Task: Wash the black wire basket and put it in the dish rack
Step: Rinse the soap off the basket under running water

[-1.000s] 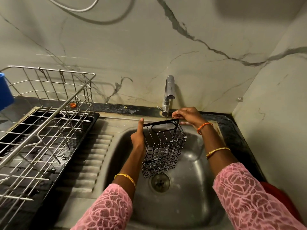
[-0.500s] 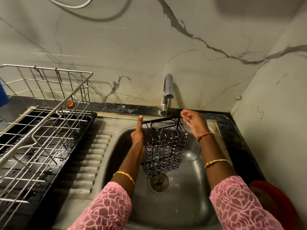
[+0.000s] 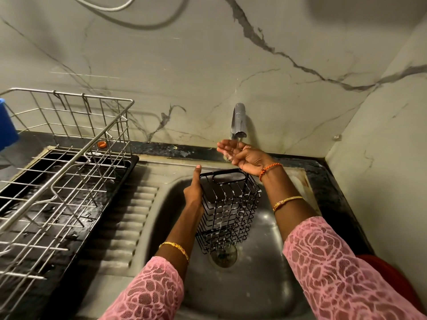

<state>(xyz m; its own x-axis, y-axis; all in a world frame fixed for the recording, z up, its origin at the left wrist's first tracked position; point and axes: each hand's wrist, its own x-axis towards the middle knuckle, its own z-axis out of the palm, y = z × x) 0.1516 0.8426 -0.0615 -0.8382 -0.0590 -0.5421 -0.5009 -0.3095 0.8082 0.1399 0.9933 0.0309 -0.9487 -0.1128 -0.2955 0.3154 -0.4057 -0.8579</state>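
Observation:
The black wire basket [image 3: 228, 209] hangs upright over the steel sink [image 3: 254, 285], with white suds on its wires. My left hand [image 3: 194, 190] grips its left side, thumb pointing up along the rim. Above and behind the basket, my right hand [image 3: 240, 154] is cupped palm up under the tap [image 3: 239, 121], and a thin stream of water runs into it. That hand holds nothing. The silver wire dish rack [image 3: 69, 172] stands on a black drip tray [image 3: 120, 181] to the left of the sink.
The ribbed steel drainboard [image 3: 129, 218] lies between the rack and the sink bowl. The drain [image 3: 224, 256] sits below the basket. A blue object [image 3: 7, 125] shows at the far left edge, a red one [image 3: 397, 280] at the lower right. Marble walls close the back and right.
My right hand let go of the basket's rim, rose and turned palm up under the tap's stream. My left hand kept hold of the basket, which stayed nearly in place.

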